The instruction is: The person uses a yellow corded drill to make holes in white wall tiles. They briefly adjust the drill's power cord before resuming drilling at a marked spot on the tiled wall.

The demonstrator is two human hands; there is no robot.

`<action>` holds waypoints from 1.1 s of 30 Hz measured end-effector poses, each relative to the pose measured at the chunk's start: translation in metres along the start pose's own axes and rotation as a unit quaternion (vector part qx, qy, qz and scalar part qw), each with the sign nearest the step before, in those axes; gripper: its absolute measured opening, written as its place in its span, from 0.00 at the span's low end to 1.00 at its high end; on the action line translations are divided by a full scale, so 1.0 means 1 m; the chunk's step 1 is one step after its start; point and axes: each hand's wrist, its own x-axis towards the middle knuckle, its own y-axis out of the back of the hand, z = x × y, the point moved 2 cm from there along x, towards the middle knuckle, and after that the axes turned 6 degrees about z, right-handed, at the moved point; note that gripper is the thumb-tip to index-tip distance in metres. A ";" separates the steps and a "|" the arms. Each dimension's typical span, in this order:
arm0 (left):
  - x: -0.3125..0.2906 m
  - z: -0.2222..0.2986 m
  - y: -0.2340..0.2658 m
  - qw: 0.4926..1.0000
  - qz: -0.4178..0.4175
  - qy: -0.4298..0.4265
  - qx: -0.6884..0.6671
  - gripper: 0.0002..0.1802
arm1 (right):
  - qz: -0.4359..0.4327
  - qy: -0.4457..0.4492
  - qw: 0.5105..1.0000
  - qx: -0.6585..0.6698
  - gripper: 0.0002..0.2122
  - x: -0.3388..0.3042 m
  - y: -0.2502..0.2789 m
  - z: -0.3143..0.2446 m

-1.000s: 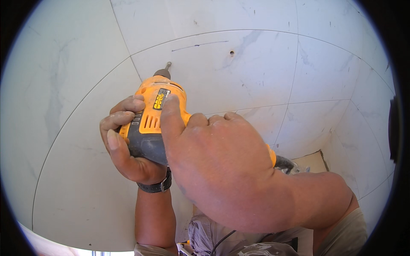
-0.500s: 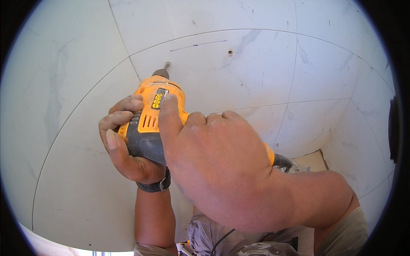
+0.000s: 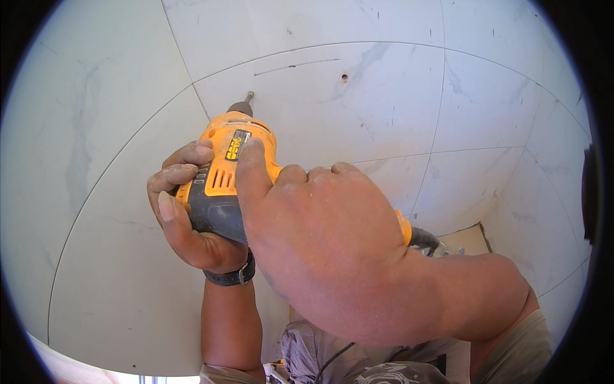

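Note:
A yellow and black power drill (image 3: 220, 182) is pointed at the tiled wall (image 3: 300, 121), its bit (image 3: 250, 98) meeting a white tile left of centre. My left hand (image 3: 185, 205), with a black watch strap on the wrist, cups the drill's body from the left, its fingers curled over the side. My right hand (image 3: 320, 237) is closed round the handle, which it mostly hides; its index finger lies along the drill's top. The handle's yellow end (image 3: 403, 227) shows past that hand, with a dark cord leaving it.
A drilled hole (image 3: 344, 77) sits in the same tile, to the right of the bit. A dark pen line (image 3: 297, 66) runs above them. At right the wall meets another tiled wall (image 3: 543, 185) in a corner. My clothed legs (image 3: 320, 352) show below.
Almost nothing differs. The drill, both hands and the wall marks appear shifted very slightly upward in the picture.

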 end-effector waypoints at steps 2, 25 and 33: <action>0.000 0.000 0.000 1.000 0.003 -0.004 0.010 0.22 | -0.013 -0.002 1.000 -0.002 0.32 -0.001 -0.002 0.001; 0.001 -0.001 0.000 1.000 0.005 0.004 0.009 0.22 | -0.004 0.004 1.000 -0.011 0.33 0.001 -0.002 0.000; 0.002 -0.002 -0.001 1.000 0.000 0.006 0.003 0.22 | -0.062 -0.009 0.998 -0.029 0.39 0.002 0.001 -0.001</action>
